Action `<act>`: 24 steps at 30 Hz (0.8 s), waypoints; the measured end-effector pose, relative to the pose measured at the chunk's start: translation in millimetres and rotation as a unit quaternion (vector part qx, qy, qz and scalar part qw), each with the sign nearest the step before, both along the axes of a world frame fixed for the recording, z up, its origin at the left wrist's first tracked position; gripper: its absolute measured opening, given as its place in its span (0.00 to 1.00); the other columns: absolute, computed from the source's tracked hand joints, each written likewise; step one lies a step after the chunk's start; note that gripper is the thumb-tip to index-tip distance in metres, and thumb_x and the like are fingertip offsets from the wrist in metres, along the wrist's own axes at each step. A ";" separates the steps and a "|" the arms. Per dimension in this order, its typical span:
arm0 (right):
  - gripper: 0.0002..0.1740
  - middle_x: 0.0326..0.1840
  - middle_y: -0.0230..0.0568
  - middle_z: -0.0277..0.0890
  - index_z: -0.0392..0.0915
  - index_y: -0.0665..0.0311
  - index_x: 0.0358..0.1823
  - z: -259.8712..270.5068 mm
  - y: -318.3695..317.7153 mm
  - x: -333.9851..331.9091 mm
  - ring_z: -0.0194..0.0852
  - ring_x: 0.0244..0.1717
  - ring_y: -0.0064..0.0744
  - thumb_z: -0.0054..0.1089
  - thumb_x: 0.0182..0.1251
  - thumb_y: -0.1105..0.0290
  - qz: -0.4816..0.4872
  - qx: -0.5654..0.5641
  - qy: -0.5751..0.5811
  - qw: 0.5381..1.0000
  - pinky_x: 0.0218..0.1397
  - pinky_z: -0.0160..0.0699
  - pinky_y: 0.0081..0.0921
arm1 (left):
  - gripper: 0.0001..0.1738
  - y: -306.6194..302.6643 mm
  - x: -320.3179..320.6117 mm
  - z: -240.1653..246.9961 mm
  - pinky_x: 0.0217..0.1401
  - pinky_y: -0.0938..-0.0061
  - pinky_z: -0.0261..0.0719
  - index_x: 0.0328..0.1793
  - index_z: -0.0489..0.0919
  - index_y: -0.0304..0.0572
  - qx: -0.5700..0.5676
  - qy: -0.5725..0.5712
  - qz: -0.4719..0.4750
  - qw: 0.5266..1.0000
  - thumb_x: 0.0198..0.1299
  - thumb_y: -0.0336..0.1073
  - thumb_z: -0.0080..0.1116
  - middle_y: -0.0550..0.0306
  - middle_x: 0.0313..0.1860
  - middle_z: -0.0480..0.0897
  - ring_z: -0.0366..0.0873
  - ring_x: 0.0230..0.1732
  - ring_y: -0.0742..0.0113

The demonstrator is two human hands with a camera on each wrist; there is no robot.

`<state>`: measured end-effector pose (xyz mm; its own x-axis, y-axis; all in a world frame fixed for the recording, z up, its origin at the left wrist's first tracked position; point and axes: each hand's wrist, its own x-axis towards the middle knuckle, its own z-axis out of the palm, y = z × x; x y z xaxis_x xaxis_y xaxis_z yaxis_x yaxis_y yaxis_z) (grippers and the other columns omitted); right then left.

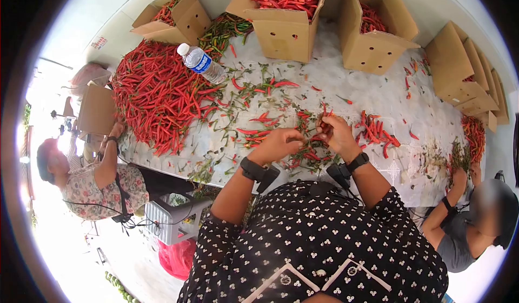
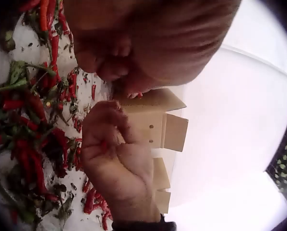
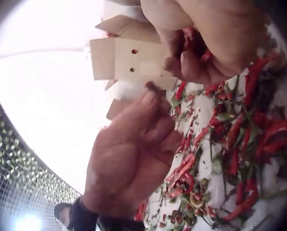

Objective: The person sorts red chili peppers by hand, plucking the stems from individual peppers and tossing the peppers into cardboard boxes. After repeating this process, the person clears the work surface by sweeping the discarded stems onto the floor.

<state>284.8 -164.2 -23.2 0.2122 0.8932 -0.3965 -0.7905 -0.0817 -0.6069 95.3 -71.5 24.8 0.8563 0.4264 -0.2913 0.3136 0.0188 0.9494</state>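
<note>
Holding a small bunch of chilies (image 1: 324,123) in the right hand (image 1: 338,136), with fingers curled round them and red tips poking out above the knuckles. Pinching a dark stem (image 3: 150,86) with the left hand (image 1: 278,145), with thumb and fingertips pressed together on it, just beside the bunch. Working with both hands close together, nearly touching, over the near side of the table (image 1: 378,95), above a litter (image 1: 254,95) of green scraps and loose red pods. Sitting with a small pile (image 1: 377,132) just right of the right hand, a big heap (image 1: 157,95) well off to the left with a water bottle (image 1: 201,62) lying against it, and open boxes (image 1: 284,32) of chilies along the far edge. Sharing the table with two other people, one (image 1: 92,187) at the left end, one (image 1: 459,232) at the right.
</note>
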 end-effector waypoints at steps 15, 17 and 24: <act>0.09 0.25 0.28 0.71 0.75 0.59 0.35 15.8 14.6 -32.6 0.66 0.22 0.16 0.55 0.62 0.62 0.155 -0.066 -0.164 0.972 0.19 0.61 0.14 | 0.10 41.6 -22.7 -13.4 0.32 0.68 0.74 0.35 0.80 0.36 0.283 0.106 0.167 0.938 0.51 0.36 0.56 0.48 0.26 0.80 0.78 0.27 0.56; 0.08 0.22 0.23 0.68 0.76 0.60 0.37 28.3 20.0 -40.4 0.59 0.19 0.13 0.56 0.61 0.65 0.131 -0.067 -0.139 0.979 0.18 0.56 0.13 | 0.11 28.4 -10.7 2.7 0.32 0.69 0.74 0.35 0.80 0.36 0.238 0.103 0.144 0.955 0.51 0.37 0.57 0.48 0.25 0.80 0.77 0.25 0.59; 0.11 0.24 0.24 0.70 0.77 0.64 0.40 38.0 23.1 -40.4 0.60 0.20 0.12 0.57 0.60 0.66 0.143 -0.054 -0.196 0.969 0.20 0.58 0.13 | 0.12 23.0 -3.4 4.3 0.29 0.72 0.71 0.34 0.80 0.35 0.187 0.072 0.107 0.974 0.52 0.38 0.57 0.51 0.22 0.79 0.75 0.23 0.67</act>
<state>244.4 -141.1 14.8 0.1166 0.8952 -0.4302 -0.4365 -0.3429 -0.8318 91.9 -48.4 29.0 0.6981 0.6895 -0.1930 0.4716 -0.2401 0.8485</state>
